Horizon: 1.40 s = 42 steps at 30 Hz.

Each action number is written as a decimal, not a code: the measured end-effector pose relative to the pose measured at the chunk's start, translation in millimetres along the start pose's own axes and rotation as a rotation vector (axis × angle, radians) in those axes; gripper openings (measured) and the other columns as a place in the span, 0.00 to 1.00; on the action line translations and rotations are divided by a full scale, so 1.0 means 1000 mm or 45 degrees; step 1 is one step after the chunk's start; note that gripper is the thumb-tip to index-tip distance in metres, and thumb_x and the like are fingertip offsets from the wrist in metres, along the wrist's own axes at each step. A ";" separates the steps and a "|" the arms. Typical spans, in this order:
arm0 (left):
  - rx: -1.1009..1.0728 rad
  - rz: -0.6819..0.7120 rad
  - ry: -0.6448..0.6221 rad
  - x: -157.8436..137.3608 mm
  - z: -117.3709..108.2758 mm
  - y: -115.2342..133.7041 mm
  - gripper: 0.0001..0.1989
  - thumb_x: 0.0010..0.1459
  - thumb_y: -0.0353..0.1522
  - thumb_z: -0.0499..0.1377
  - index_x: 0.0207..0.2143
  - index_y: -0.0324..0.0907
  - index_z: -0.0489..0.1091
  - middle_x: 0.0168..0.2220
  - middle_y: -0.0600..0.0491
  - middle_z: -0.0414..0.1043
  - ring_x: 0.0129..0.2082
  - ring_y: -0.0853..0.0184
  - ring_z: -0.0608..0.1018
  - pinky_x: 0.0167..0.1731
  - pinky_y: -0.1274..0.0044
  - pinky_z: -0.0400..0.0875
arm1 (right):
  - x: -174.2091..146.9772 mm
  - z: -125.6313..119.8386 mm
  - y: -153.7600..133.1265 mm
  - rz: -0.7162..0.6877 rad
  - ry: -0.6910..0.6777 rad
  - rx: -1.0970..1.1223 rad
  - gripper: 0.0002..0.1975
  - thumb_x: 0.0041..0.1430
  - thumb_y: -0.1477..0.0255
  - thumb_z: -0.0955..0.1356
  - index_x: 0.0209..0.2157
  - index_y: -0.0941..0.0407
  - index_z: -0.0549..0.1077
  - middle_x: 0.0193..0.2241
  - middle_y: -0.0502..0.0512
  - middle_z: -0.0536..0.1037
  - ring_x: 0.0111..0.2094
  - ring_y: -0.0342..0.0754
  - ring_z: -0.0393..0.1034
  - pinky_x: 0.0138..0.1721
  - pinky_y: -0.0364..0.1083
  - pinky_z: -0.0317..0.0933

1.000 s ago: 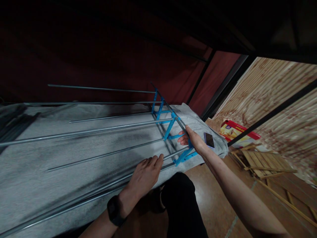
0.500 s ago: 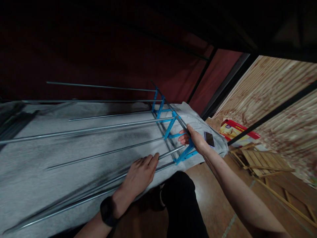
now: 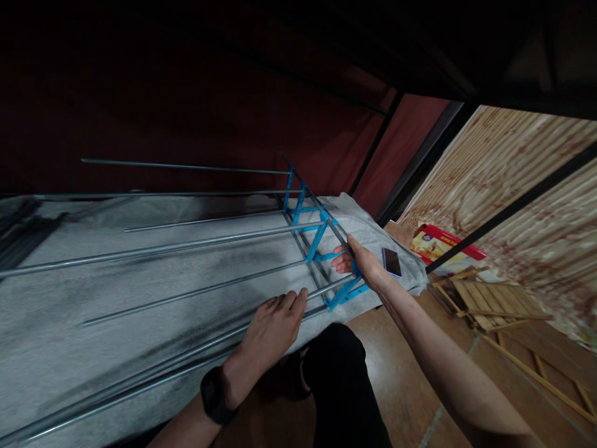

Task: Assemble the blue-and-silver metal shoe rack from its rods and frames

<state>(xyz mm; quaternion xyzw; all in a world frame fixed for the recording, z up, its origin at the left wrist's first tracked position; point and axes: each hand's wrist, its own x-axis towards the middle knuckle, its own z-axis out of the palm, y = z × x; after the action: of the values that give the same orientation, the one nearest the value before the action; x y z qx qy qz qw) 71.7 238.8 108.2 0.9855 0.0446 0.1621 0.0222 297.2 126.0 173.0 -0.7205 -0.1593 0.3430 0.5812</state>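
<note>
The near upper rod [image 3: 329,289] is held by the left hand [image 3: 275,330], whose fingers are closed over it from above; the thumb is hidden. Its long axis is directed from the lower left toward the near blue bracket [image 3: 344,295], with a slight upward slant to the right. The rod's right end is placed at the top of that bracket, just beside the palm of the right hand [image 3: 361,264]; whether it is seated there cannot be told, as the joint is partly covered.

The dark crossbar [image 3: 336,234] is clasped by the right hand, the thumb laid along its top and the fingers bent loosely on the other side. The crossbar is set across the line of the rod, stretched away from the person. The bracket is reached more closely by the right hand, while the rod is gripped by the left hand short of its end.

Beneath the held rod, a lower rod [image 3: 313,313] is set nearly parallel and is partly hidden by the left hand. Farther from the person, the middle rod [image 3: 186,243] is joined to the next blue bracket [image 3: 318,241], above the grey cloth [image 3: 153,298].
</note>
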 end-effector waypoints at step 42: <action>-0.065 -0.078 -0.268 0.010 -0.050 0.019 0.16 0.62 0.20 0.45 0.48 0.39 0.64 0.39 0.46 0.74 0.36 0.62 0.80 0.34 0.72 0.69 | -0.009 0.004 -0.007 0.039 -0.038 0.022 0.19 0.70 0.62 0.55 0.36 0.57 0.69 0.20 0.55 0.76 0.19 0.46 0.69 0.24 0.45 0.69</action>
<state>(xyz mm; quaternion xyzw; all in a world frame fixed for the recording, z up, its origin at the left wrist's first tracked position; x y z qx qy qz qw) 67.1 222.1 159.9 0.9944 0.0679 0.0581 0.0568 289.1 125.0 182.6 -0.7126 -0.1540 0.3640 0.5797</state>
